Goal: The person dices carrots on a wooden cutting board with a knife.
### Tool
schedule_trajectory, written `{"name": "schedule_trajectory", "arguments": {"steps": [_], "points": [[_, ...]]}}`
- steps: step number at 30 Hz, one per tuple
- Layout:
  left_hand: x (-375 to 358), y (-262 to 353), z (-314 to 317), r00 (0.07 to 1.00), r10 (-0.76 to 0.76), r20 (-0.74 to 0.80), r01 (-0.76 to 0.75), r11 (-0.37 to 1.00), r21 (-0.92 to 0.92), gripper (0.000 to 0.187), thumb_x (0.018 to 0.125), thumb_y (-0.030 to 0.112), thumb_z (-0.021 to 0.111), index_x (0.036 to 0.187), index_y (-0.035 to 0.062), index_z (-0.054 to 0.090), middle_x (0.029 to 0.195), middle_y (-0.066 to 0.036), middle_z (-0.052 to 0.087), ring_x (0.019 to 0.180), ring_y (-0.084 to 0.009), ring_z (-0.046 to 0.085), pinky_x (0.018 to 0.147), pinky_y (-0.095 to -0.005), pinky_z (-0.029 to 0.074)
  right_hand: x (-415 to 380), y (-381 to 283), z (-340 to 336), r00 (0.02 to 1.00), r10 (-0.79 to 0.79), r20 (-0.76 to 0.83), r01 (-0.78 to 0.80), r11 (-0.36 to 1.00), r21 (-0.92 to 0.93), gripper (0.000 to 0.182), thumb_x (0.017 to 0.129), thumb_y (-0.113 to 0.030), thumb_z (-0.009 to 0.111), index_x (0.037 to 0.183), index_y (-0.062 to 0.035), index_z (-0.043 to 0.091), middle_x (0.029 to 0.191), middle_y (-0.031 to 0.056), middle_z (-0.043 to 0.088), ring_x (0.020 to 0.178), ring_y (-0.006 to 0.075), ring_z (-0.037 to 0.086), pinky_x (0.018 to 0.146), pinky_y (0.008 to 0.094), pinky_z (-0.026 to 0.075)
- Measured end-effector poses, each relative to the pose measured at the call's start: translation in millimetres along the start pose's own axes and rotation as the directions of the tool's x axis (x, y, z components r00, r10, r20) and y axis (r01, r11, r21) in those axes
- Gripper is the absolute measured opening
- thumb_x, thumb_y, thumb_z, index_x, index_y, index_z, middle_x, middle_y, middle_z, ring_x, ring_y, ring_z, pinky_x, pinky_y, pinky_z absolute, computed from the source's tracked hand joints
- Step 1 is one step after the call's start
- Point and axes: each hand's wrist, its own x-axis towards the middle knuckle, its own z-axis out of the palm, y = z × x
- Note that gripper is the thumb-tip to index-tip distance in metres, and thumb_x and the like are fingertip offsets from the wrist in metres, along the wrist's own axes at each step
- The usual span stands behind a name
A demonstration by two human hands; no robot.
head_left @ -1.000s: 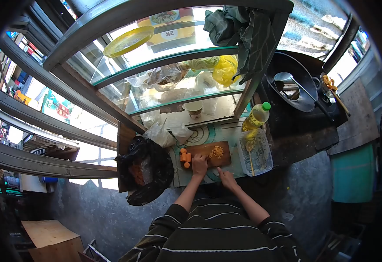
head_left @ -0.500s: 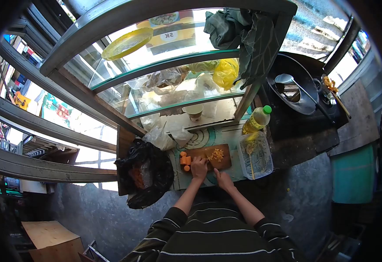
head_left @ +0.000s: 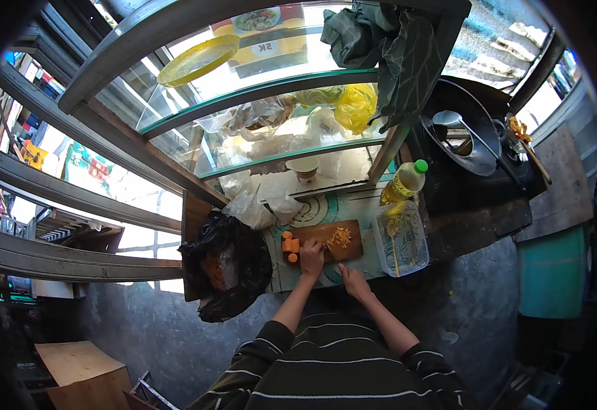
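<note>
A brown cutting board (head_left: pixel 354 251) lies on the counter. Several orange carrot pieces (head_left: pixel 290 246) sit at its left end, and a heap of small chopped carrot bits (head_left: pixel 340 237) lies toward its right. My left hand (head_left: pixel 311 257) is on the board beside the carrot pieces, its fingers bent down over something I cannot make out. Just right of it, at the board's front edge, my right hand (head_left: pixel 355 281) is closed around what looks like a knife handle; the blade is hard to see.
Right of the board stand a clear plastic tub (head_left: pixel 416 249) and an oil bottle (head_left: pixel 406 183). A black plastic bag (head_left: pixel 247 273) is at the left, a glass cabinet (head_left: pixel 264 164) behind. A wok (head_left: pixel 473 154) with a ladle sits on the stove.
The view has shifted slightly. My right hand has moved a little to the right and away from my left hand, which stays on the board.
</note>
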Motion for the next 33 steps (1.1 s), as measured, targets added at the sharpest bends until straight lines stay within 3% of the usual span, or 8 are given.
{"name": "schedule_trajectory", "arguments": {"steps": [2,5,13,17,21,24,26,33], "points": [[0.0,4.3,-1.0,1.000,-0.009,-0.003,0.009,1.000,0.003,0.007,0.069,0.006,0.062,0.073,0.0010,0.062,0.076,-0.009,0.052,0.074,-0.0260,0.052,0.063,-0.0372,0.040,11.5,2.7,5.9,0.993,-0.080,-0.086,0.080,0.997,-0.007,0.068,0.089,-0.051,0.028,0.076,0.0085,0.058,0.077,0.0306,0.056,0.085,0.0450,0.053,0.073,0.0458,0.040],[-1.3,5.8,-1.0,0.999,0.030,-0.042,-0.029,0.999,0.017,0.007,0.068,0.005,0.060,0.073,-0.0001,0.062,0.071,-0.012,0.052,0.071,-0.0297,0.053,0.061,-0.0390,0.041,17.8,-5.2,0.0,0.994,-0.095,-0.053,0.098,0.993,0.059,0.069,0.089,-0.052,0.028,0.073,0.0094,0.057,0.075,0.0314,0.055,0.082,0.0451,0.053,0.071,0.0459,0.039],[-6.1,4.6,7.1,0.996,0.010,-0.090,-0.003,0.997,0.075,0.007,0.068,0.006,0.061,0.074,0.0026,0.064,0.070,-0.011,0.051,0.070,-0.0279,0.052,0.061,-0.0380,0.040,1.4,2.7,6.9,0.989,-0.080,-0.123,0.092,0.992,0.087,0.069,0.088,-0.051,0.029,0.073,0.0098,0.056,0.074,0.0320,0.053,0.081,0.0450,0.053,0.069,0.0460,0.039],[-5.6,5.3,4.9,0.997,-0.003,-0.080,0.008,0.998,0.062,0.008,0.069,0.008,0.062,0.075,0.0034,0.064,0.069,-0.010,0.050,0.070,-0.0276,0.052,0.060,-0.0384,0.040,8.4,-3.2,1.1,0.989,-0.099,-0.109,0.101,0.995,0.014,0.069,0.088,-0.052,0.029,0.073,0.0098,0.055,0.073,0.0311,0.054,0.082,0.0451,0.053,0.069,0.0459,0.039],[-4.0,5.8,2.7,0.997,0.003,-0.080,0.003,0.998,0.068,0.009,0.068,0.009,0.063,0.075,0.0038,0.065,0.069,-0.010,0.049,0.070,-0.0275,0.052,0.059,-0.0387,0.039,21.7,-2.4,1.8,0.990,-0.118,-0.077,0.122,0.991,0.052,0.069,0.088,-0.053,0.030,0.073,0.0093,0.055,0.071,0.0294,0.054,0.079,0.0439,0.054,0.068,0.0447,0.039],[-5.1,5.7,1.3,0.998,-0.006,-0.070,0.010,0.998,0.059,0.009,0.069,0.010,0.063,0.075,0.0034,0.065,0.069,-0.011,0.050,0.070,-0.0279,0.052,0.060,-0.0386,0.040,18.0,1.5,-2.6,0.994,-0.091,-0.062,0.097,0.990,0.099,0.068,0.087,-0.054,0.031,0.072,0.0088,0.054,0.068,0.0271,0.053,0.069,0.0411,0.054,0.065,0.0433,0.039],[-4.4,3.5,2.5,0.998,0.002,-0.062,0.001,0.999,0.049,0.009,0.070,0.010,0.063,0.074,0.0019,0.064,0.071,-0.011,0.051,0.070,-0.0288,0.052,0.061,-0.0385,0.041,12.2,3.4,-4.8,0.989,-0.108,-0.105,0.124,0.980,0.157,0.067,0.087,-0.054,0.032,0.067,0.0076,0.050,0.060,0.0213,0.050,0.059,0.0327,0.050,0.061,0.0409,0.038],[0.6,4.6,-2.3,0.997,-0.048,0.058,0.046,0.998,0.039,0.012,0.070,0.010,0.064,0.075,0.0001,0.061,0.076,-0.013,0.051,0.076,-0.0291,0.053,0.065,-0.0389,0.043,11.4,12.8,-2.8,0.986,-0.099,-0.136,0.132,0.957,0.259,0.061,0.086,-0.055,0.034,0.059,-0.0010,0.045,0.053,0.0073,0.043,0.050,0.0177,0.046,0.048,0.0340,0.035]]}}
